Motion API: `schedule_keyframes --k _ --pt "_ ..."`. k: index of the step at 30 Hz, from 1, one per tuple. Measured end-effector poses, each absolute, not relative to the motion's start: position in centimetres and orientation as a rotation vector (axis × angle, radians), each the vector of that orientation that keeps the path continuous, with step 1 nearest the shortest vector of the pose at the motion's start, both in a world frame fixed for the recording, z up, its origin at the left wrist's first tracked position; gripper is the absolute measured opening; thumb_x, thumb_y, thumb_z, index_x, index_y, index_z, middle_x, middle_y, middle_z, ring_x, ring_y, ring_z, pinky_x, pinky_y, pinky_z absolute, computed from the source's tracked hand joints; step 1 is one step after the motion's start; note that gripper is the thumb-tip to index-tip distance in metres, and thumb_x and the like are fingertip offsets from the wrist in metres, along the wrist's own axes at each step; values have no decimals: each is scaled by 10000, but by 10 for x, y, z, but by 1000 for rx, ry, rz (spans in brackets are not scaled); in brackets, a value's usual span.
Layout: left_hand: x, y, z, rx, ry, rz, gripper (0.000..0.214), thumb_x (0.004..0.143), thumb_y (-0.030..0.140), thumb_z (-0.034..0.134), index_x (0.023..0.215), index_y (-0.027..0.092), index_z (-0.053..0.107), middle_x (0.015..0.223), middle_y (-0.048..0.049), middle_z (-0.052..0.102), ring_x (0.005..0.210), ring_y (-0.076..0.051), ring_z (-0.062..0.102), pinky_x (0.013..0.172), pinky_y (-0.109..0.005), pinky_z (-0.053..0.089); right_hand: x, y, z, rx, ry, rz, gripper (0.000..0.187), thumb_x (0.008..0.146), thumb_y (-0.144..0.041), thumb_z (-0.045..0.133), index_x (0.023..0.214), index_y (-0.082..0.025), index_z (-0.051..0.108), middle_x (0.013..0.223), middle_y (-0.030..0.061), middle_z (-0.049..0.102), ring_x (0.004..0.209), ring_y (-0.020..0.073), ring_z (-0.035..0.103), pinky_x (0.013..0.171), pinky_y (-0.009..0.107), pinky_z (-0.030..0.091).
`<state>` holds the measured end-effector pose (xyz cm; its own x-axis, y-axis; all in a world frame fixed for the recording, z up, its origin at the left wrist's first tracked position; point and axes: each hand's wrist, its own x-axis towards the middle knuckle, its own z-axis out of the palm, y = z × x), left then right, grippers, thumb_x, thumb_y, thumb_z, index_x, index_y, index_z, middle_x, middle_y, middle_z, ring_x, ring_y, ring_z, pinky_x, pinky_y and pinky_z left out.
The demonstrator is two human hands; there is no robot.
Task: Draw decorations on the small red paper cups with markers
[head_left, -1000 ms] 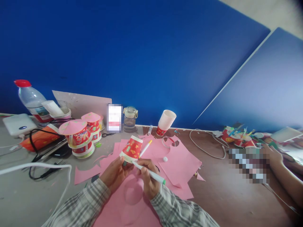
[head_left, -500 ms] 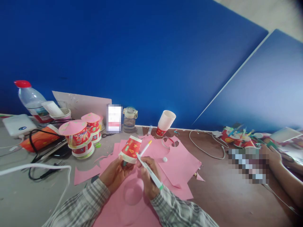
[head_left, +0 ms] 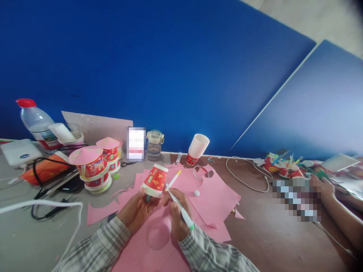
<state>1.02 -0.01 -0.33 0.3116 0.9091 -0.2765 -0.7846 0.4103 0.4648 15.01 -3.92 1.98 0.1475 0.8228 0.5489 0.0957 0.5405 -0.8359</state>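
A red paper cup (head_left: pixel 155 181) with gold print and white bands is gripped in my left hand (head_left: pixel 138 211), tilted with its narrow end up. My right hand (head_left: pixel 178 215) is closed around a white marker (head_left: pixel 183 211) with a green end; its other end points at the cup's lower right edge. Close to that end, a slim white stick with a yellow tip (head_left: pixel 175 177) slants up to the right; whether my right hand holds it too, I cannot tell. Pink paper sheets (head_left: pixel 217 196) lie beneath both hands, with a round outline showing on the nearest one.
Left stand red cup models with pink cone roofs (head_left: pixel 86 155), a red-capped bottle (head_left: pixel 39 124) and cables. A water jar (head_left: pixel 154 145) and stacked paper cups (head_left: pixel 198 147) line the blue partition (head_left: pixel 170 75). At right are another person's hands (head_left: pixel 323 189) beside decorated cups.
The view has shifted slightly. Both hands keep their hold on the cup and marker, and the marker's end sits a little farther from the cup's edge.
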Motion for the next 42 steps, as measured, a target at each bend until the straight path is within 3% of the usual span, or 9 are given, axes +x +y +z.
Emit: schedule_keyframes --k 5,13,17,26,35,42 --pt "10 0 -4 251 541 1118 414 628 359 559 985 148 572 900 -161 656 817 -307 565 745 -451 447 149 -38 18 -911 -1372 606 292 816 -426 434 929 -225 613 680 23 613 586 215 584 555 317 479" --pt "10 0 -2 234 550 1124 363 626 321 571 916 105 604 849 -172 678 758 -290 591 677 -400 501 148 -34 15 -1022 -1357 501 211 775 -226 502 971 -242 580 795 28 628 689 229 600 653 337 489" --pt "11 -1 -1 229 525 1099 364 615 329 577 906 114 615 852 -166 688 744 -292 605 660 -399 512 146 -33 18 -1012 -1393 444 256 750 -156 517 977 -256 576 857 31 641 786 246 612 722 347 491" --pt "10 -1 0 204 525 1092 406 588 300 609 934 87 601 855 -198 680 779 -333 599 663 -428 508 144 -34 10 -981 -1467 387 319 744 -127 543 1038 -252 555 882 50 628 798 256 603 733 363 500" --pt "9 -4 -9 250 330 1051 362 718 269 459 1024 104 559 898 -197 677 902 -346 549 767 -496 440 144 -37 11 -925 -1601 205 480 706 -19 597 1127 -233 511 903 78 591 778 252 597 653 352 532" --pt "10 -8 -7 307 296 967 375 696 263 492 1008 71 574 903 -222 670 884 -367 550 781 -524 416 148 -31 5 -881 -1588 123 500 689 -4 615 1108 -261 524 869 61 596 722 241 582 599 350 513"
